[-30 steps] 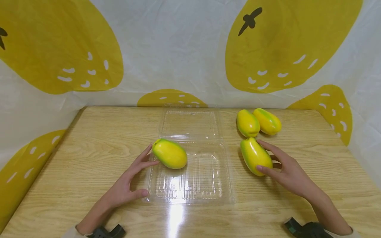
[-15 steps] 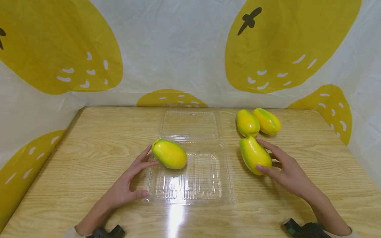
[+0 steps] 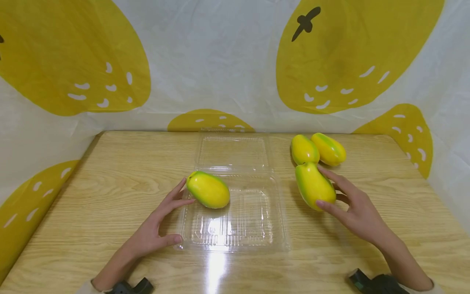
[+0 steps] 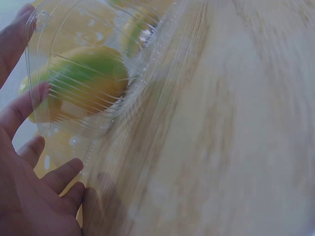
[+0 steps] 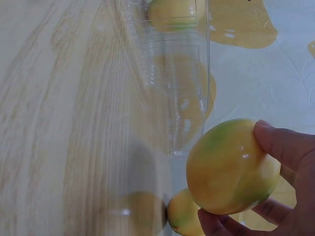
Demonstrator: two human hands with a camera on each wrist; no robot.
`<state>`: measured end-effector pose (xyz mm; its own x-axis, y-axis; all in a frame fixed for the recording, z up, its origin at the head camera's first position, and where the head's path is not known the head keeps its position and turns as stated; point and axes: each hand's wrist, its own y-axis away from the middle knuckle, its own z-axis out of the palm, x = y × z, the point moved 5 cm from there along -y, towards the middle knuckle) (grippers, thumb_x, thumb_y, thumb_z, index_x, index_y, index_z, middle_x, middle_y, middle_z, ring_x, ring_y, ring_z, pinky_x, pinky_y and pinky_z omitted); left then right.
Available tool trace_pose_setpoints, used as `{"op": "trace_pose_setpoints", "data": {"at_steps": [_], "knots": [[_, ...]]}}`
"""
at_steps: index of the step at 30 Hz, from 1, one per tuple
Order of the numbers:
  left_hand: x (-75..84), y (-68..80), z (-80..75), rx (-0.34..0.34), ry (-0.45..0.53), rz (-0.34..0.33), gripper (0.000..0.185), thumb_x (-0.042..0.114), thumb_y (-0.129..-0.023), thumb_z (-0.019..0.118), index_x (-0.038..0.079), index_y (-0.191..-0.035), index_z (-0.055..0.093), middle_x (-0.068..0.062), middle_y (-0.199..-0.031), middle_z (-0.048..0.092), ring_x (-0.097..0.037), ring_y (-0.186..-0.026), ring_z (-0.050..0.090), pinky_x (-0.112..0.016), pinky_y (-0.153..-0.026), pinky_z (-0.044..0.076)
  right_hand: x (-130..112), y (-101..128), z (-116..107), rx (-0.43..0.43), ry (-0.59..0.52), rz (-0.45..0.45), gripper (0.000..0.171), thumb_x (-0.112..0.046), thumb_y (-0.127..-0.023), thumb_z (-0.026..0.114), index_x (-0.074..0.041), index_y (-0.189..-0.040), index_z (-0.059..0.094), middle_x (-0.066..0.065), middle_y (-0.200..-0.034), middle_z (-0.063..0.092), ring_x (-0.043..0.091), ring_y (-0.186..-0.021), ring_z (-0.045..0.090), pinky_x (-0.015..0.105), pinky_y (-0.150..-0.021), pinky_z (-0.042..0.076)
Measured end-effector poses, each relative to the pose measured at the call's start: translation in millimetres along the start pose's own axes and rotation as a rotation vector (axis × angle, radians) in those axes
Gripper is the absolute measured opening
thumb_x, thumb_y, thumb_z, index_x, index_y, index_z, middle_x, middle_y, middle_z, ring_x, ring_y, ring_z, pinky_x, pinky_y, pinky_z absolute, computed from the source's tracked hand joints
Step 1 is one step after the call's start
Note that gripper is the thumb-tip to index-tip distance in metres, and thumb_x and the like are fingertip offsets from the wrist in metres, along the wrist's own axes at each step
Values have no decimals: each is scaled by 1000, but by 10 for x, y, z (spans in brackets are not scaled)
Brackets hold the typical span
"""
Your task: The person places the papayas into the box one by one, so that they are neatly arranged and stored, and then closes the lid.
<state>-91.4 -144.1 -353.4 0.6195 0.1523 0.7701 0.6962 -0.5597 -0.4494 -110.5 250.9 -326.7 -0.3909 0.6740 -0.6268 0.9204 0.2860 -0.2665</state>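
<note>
The right hand holds a mango between thumb and fingers, which curl around its right side. In the head view it is hard to tell whether this mango is lifted or touches the counter; the right wrist view shows it clear of the wood. The palm is hidden behind the fruit. Two more mangoes lie just behind it, touching each other, near the back right of the counter.

The left hand rests at the left edge of the clear tray. Its fingers are nearly straight and spread; the thumb touches the tray's front left corner, and the fingertips reach to a second mango, which lies in the tray's back left part. In the left wrist view this mango is blurred behind the ribbed plastic. The tray's lid lies open flat behind it, and its far rim is hard to see against the cloth.

Both forearms are cut off at the lower frame edge. Bare wood is on the left of the tray, and between the tray and the held mango.
</note>
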Motion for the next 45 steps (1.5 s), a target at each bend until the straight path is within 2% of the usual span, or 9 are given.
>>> {"op": "trace_pose_setpoints", "data": {"at_steps": [6,13,16,19,21,26,33,42,45], "knots": [[-4,7,-2,-4,7,-8,63,15,-72,70,0,-127,44,-25,-144,6,-48,-125,19,-42,-103,17,-275,-59,-62,14,0,-28,70,-3,-76,68,-17,-136,36,5,-129,45,1,-107,43,8,-82,36],[11,-2,-4,4,-17,-1,62,18,-73,70,-1,-126,45,-26,-144,8,-47,-124,22,-38,-103,17,-158,-134,-10,13,-41,-72,75,-1,-74,70,-20,-137,35,-2,-131,42,6,-108,44,10,-81,39],[22,-7,-7,4,-15,-3,62,18,-73,70,-2,-126,45,-26,-144,8,-48,-124,22,-50,-101,17,-147,-170,10,9,-50,-91,75,-2,-74,70,-21,-138,34,-4,-133,41,8,-109,44,11,-82,39],[29,-10,-11,-1,-8,-16,62,18,-73,70,-1,-126,44,-25,-144,7,-48,-124,21,-66,-92,16,-187,-209,15,11,-52,-90,75,-4,-75,70,-23,-137,34,-5,-133,41,8,-109,45,11,-83,38],[29,-11,-14,-5,0,-25,62,18,-73,70,-1,-127,44,-25,-144,7,-48,-124,20,-71,-87,14,-224,-237,18,11,-58,-84,75,-5,-75,70,-24,-137,34,-6,-133,40,9,-108,45,12,-84,38],[29,-13,-19,-9,12,-31,63,18,-73,70,-1,-127,44,-25,-144,6,-49,-124,19,-71,-86,14,-310,-296,34,8,-82,-81,76,-4,-74,71,-25,-137,34,-8,-135,37,10,-110,45,15,-84,40],[33,-28,-27,-5,14,-22,63,17,-72,70,-1,-127,44,-25,-144,7,-50,-124,19,-72,-86,14,-427,-386,51,32,-119,-180,79,1,-70,72,-19,-137,35,-2,-135,38,13,-109,45,15,-83,41],[-7,-21,-23,8,9,17,62,24,-75,69,-1,-126,44,-27,-143,8,-48,-124,21,-71,-86,16,-791,-484,24,61,-114,-221,75,7,-68,71,-8,-134,38,7,-131,42,8,-109,43,15,-84,41],[-2,-19,-24,2,15,0,62,23,-75,69,-1,-127,44,-26,-144,7,-48,-124,21,-72,-86,15,-834,-512,39,63,-125,-226,73,7,-69,71,-7,-133,38,8,-129,43,8,-108,44,16,-84,41]]}}
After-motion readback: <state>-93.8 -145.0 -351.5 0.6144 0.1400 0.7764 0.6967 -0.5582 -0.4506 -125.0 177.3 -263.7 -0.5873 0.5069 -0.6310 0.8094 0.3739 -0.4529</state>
